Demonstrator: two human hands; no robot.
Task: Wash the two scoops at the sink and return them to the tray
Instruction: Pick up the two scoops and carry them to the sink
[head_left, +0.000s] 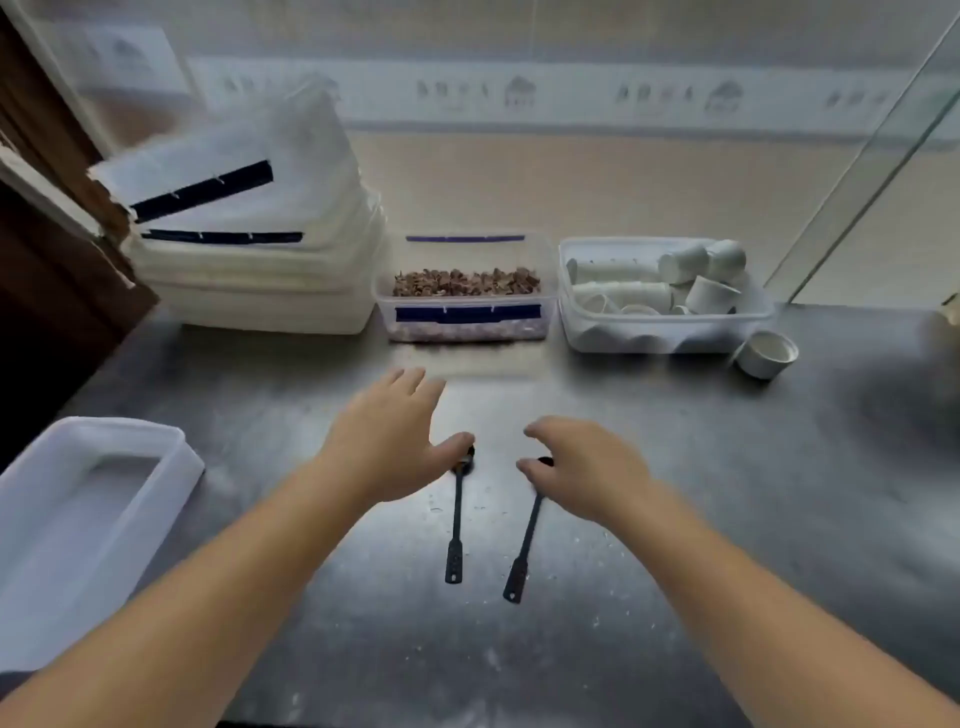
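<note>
Steel-grey tabletop (675, 467), dusty, crumbs scattered around the middle. We see two slim black long-handled plastic scoops lying flat on it, side by side and apart, handle ends toward us. Left scoop (456, 525) runs almost straight away from us; right scoop (525, 545) leans slightly to the right at its far end.

Left hand (387, 441): palm down, fingers spread, thumb tip touching or just over the left scoop's bowl. Grip is spread, nothing held.

Right hand (584, 467): palm down over the right scoop's bowl end, fingers curled loosely, thumb and forefinger apart. Bowl is mostly hidden under it. Grip not closed on the scoop as far as we can tell; the handle lies flat on the tabletop.

Around them:
- white translucent rectangular plastic tray (78, 519) at near left, well apart from the scoops
- stack of white lidded plastic boxes with dark blue clips (249, 260) at far left
- clear plastic box of brown chips (465, 296) straight ahead, lid off
- clear plastic box of small white paper cups (660, 296) to its right, cups lying jumbled
- one loose white paper cup (766, 353) tipped against that box's right corner

Frame is soft with motion blur, mostly on the far-left stack.
</note>
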